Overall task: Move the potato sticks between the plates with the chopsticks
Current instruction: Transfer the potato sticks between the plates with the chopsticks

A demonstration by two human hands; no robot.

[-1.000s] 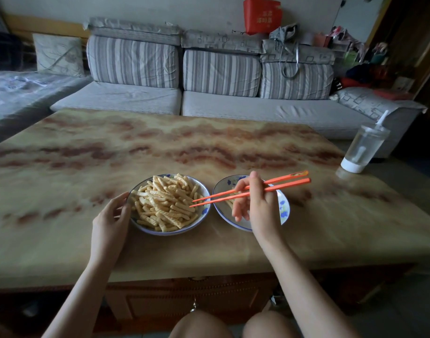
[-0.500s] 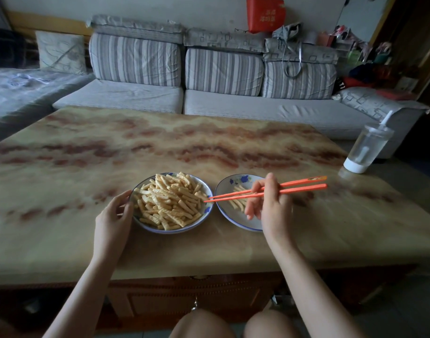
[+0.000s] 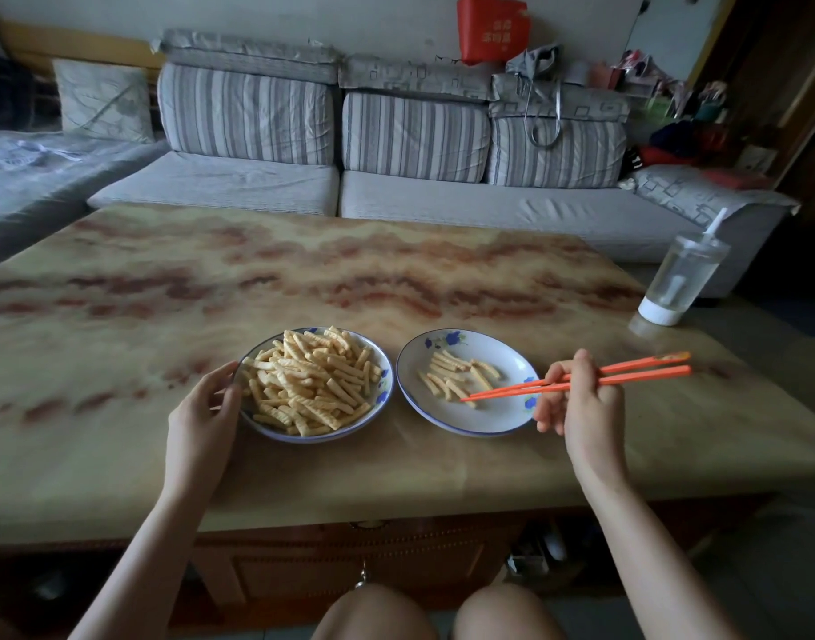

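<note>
Two blue-rimmed white plates stand side by side near the table's front edge. The left plate [image 3: 383,394] is heaped with ridged potato sticks [image 3: 310,381]. The right plate [image 3: 488,420] holds several sticks [image 3: 456,374] on its left half. My left hand [image 3: 202,413] holds the left plate's rim with thumb and fingers. My right hand [image 3: 581,399] grips a pair of orange chopsticks [image 3: 627,374] to the right of the right plate. Their tips hang over that plate's right half, close together, with no stick between them.
A clear cup [image 3: 680,281] with a white base and straw stands at the table's far right corner. The marbled tabletop [image 3: 304,279] stretches wide behind the plates. A grey striped sofa [image 3: 396,145] runs along the far side.
My right hand has drawn the chopsticks rightward, from over the heaped plate to the right plate's right edge, uncovering the sticks lying there. The left hand has stayed on the left plate's rim.
</note>
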